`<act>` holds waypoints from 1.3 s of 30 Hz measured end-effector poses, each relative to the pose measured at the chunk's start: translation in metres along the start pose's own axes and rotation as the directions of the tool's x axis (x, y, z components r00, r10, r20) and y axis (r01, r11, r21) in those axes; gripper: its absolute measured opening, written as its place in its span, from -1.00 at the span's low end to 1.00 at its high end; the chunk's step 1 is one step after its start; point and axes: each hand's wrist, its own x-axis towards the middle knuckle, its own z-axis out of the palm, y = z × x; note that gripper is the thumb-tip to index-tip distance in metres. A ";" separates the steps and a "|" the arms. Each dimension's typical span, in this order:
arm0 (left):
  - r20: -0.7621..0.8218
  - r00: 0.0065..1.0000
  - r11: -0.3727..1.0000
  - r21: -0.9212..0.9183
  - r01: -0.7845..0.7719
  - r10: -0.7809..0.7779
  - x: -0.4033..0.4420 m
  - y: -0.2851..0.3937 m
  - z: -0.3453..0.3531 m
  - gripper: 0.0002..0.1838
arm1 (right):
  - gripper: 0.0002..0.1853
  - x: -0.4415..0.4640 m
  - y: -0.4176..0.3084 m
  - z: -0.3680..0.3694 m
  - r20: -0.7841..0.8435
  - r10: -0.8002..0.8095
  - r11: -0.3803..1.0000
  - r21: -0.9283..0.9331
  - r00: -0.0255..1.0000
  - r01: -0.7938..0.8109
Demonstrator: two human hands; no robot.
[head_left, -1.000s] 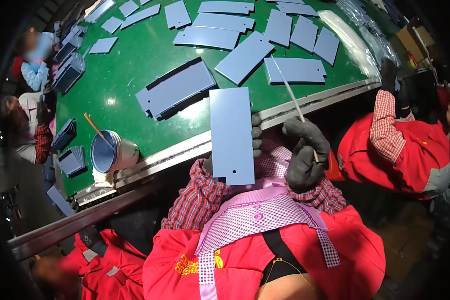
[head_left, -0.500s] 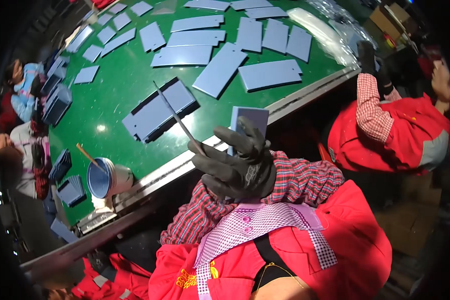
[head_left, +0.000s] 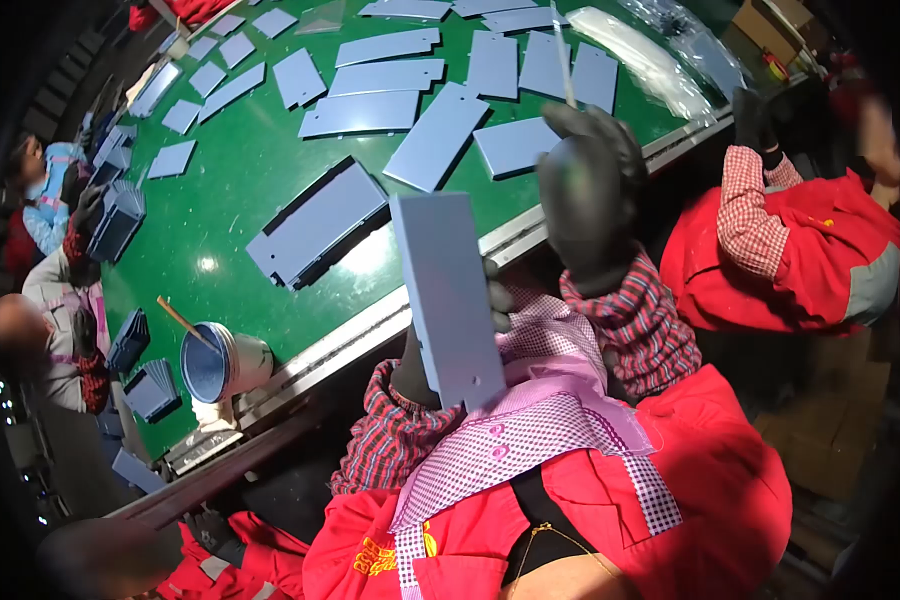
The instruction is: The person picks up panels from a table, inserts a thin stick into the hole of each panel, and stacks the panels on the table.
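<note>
Left hand (head_left: 412, 370), partly hidden, clamps the blue-grey rectangular panel (head_left: 445, 290) by the green table (head_left: 210, 205). Right hand (head_left: 590, 190), closed on thin pale stick (head_left: 562, 60), partly covers flat blue-grey plate (head_left: 513, 148). White round bucket (head_left: 248, 360) stands leftward.

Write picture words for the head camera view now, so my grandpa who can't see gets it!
A gloved left hand holds up a blue-grey panel, while the gloved right hand holds a thin stick. More panels lie on a green table, with a bucket near its edge.
</note>
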 end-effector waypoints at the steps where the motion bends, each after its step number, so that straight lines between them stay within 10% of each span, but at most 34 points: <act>1: 0.030 0.996 0.996 -0.027 -0.084 0.085 -0.002 0.003 -0.003 -0.66 | -0.69 -0.002 -0.001 -0.008 0.016 0.050 0.992 0.116 0.999 -0.052; 2: -0.269 0.881 0.849 0.475 -0.230 0.390 -0.008 -0.001 0.030 -0.73 | -0.71 -0.009 0.001 -0.014 0.026 0.111 0.963 0.243 0.993 -0.114; 7: -0.216 0.624 0.401 0.900 -0.170 0.751 -0.003 0.019 0.032 -0.69 | -0.66 -0.046 -0.012 -0.037 -0.037 0.330 0.669 0.714 0.943 -0.206; 13: -0.247 0.622 0.546 0.760 -0.352 0.743 -0.009 0.011 0.017 -0.72 | -0.62 -0.056 -0.018 -0.041 -0.254 0.263 0.751 0.659 0.931 -0.033; 23: -0.129 0.214 0.189 0.938 -0.289 0.968 -0.015 0.010 0.007 -0.79 | -0.69 -0.058 -0.039 -0.039 0.049 0.054 0.708 0.703 0.997 -0.073; 39: -0.166 0.224 0.245 0.886 -0.395 0.961 -0.027 0.015 0.008 -0.71 | -0.68 -0.061 -0.055 -0.027 0.128 -0.006 0.748 0.659 0.992 -0.081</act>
